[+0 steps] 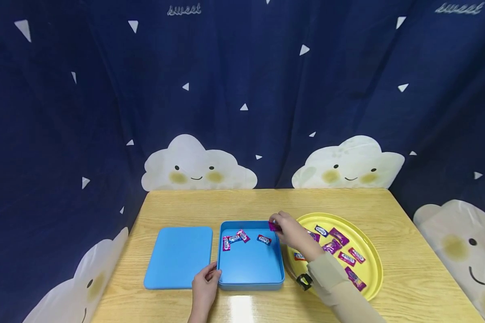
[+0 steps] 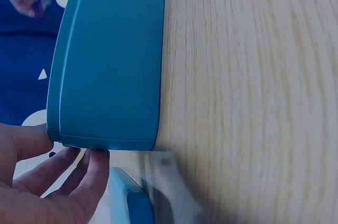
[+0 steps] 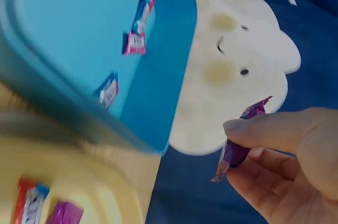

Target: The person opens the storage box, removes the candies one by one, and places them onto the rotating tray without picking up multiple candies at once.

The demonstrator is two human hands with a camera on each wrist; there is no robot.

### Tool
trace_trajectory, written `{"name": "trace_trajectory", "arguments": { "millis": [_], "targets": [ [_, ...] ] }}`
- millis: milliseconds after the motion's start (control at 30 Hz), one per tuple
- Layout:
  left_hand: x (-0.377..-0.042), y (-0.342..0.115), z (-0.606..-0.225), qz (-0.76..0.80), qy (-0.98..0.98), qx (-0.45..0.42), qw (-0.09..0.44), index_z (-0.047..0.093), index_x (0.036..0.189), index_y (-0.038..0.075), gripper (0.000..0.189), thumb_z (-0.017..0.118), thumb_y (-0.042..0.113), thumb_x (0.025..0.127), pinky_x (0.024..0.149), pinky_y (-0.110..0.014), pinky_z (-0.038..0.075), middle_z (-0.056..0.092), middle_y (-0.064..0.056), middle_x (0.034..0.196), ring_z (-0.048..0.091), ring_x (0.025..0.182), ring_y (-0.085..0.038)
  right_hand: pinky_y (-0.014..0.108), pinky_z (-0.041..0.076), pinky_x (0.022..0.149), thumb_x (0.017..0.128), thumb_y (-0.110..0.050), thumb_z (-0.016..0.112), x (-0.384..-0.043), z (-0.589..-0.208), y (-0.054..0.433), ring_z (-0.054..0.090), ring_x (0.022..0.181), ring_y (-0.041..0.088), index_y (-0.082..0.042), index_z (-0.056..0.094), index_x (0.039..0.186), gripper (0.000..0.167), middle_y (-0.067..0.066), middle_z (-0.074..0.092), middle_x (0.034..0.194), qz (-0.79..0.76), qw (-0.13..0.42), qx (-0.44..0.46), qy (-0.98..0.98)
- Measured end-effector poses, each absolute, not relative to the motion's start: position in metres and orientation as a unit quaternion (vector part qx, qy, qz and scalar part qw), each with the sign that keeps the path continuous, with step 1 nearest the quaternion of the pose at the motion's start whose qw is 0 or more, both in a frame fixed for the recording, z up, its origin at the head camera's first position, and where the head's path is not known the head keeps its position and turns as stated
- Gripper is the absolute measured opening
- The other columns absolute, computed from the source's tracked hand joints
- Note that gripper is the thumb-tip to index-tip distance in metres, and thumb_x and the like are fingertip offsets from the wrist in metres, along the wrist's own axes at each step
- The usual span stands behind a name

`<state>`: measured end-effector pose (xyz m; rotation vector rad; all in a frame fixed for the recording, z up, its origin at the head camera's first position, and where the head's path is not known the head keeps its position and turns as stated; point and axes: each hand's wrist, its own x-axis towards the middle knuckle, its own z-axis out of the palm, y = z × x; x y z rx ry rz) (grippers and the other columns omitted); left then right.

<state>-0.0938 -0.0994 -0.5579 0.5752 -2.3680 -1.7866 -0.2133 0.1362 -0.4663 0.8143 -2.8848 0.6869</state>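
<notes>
My right hand (image 1: 289,231) pinches a purple-wrapped candy (image 3: 236,152) between thumb and fingers, at the far right corner of a blue box (image 1: 250,267). Inside that box lie several small wrapped candies, among them a red-and-blue one (image 1: 264,239) towards the right and a pink one (image 1: 226,243) by the left wall. My left hand (image 1: 205,285) grips the box at its near left corner; in the left wrist view the thumb is at the rim and the fingers (image 2: 92,174) are against the outer wall.
A round yellow tray (image 1: 373,269) holding several wrapped candies stands right of the box, partly covered by my right forearm. Left of the box lies a flat blue lid (image 1: 179,258). Behind the wooden table (image 1: 266,204) hangs a dark blue curtain (image 1: 242,67).
</notes>
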Motion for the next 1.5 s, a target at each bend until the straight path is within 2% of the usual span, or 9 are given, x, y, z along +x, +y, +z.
{"name": "trace_trajectory", "arguments": {
  "millis": [133,267,533,833,1100,1267,1500],
  "targets": [
    [-0.094,-0.1,-0.558,-0.589,-0.783,0.19,0.058,0.06,0.111,-0.01,0.03,0.062,0.0,0.083,0.066,-0.027,0.055,0.066,-0.02,0.095,0.064,0.084,-0.026,0.034,0.052,0.069,0.07,0.011,0.066,-0.207,-0.469,0.159,0.054,0.076,0.019,0.0,0.061,0.094,0.027,0.006,0.055,0.081,0.228,0.063,0.262,-0.935],
    [-0.094,-0.1,-0.557,-0.586,-0.784,0.194,0.056,0.061,0.111,-0.01,0.029,0.062,0.001,0.083,0.066,-0.028,0.055,0.066,-0.021,0.096,0.064,0.084,-0.026,0.034,0.05,0.068,0.069,0.009,0.067,-0.198,-0.476,0.178,0.053,0.076,0.017,-0.001,0.06,0.094,0.028,0.005,0.055,0.082,0.226,0.062,0.245,-0.941],
    [-0.094,-0.101,-0.556,-0.582,-0.787,0.198,0.054,0.06,0.112,-0.01,0.031,0.062,0.002,0.084,0.067,-0.028,0.055,0.065,-0.021,0.097,0.064,0.086,-0.027,0.036,0.05,0.07,0.067,0.009,0.07,-0.179,-0.498,0.201,0.054,0.078,0.02,-0.001,0.059,0.093,0.03,0.006,0.055,0.083,0.228,0.015,0.203,-0.952],
    [-0.093,-0.1,-0.555,-0.581,-0.787,0.201,0.055,0.06,0.112,-0.01,0.031,0.062,0.001,0.084,0.068,-0.028,0.055,0.065,-0.02,0.096,0.063,0.086,-0.027,0.022,0.042,0.054,0.067,0.012,0.066,-0.162,-0.518,0.213,0.045,0.063,0.011,-0.006,0.057,0.081,0.025,-0.002,0.05,0.069,0.258,-0.053,0.178,-0.948],
    [-0.094,-0.099,-0.556,-0.585,-0.785,0.195,0.057,0.06,0.111,-0.01,0.03,0.062,0.001,0.083,0.067,-0.027,0.055,0.065,-0.021,0.097,0.064,0.085,-0.026,0.025,0.04,0.056,0.066,0.012,0.066,-0.15,-0.525,0.212,0.043,0.064,0.013,-0.008,0.054,0.079,0.026,-0.001,0.048,0.069,0.264,-0.109,0.143,-0.948],
    [-0.094,-0.099,-0.559,-0.587,-0.785,0.189,0.064,0.061,0.11,-0.01,0.029,0.062,-0.001,0.082,0.067,-0.027,0.055,0.065,-0.023,0.097,0.065,0.085,-0.027,0.026,0.041,0.055,0.063,0.012,0.066,-0.147,-0.53,0.213,0.044,0.063,0.013,-0.007,0.054,0.078,0.027,0.0,0.049,0.067,0.273,-0.111,0.143,-0.945],
    [-0.094,-0.098,-0.558,-0.586,-0.785,0.188,0.063,0.061,0.11,-0.01,0.029,0.061,-0.001,0.083,0.067,-0.027,0.055,0.065,-0.024,0.098,0.065,0.085,-0.027,0.029,0.045,0.058,0.062,0.006,0.073,-0.146,-0.536,0.214,0.048,0.066,0.014,-0.006,0.056,0.08,0.027,0.0,0.051,0.07,0.263,-0.091,0.149,-0.949]
  ]
}}
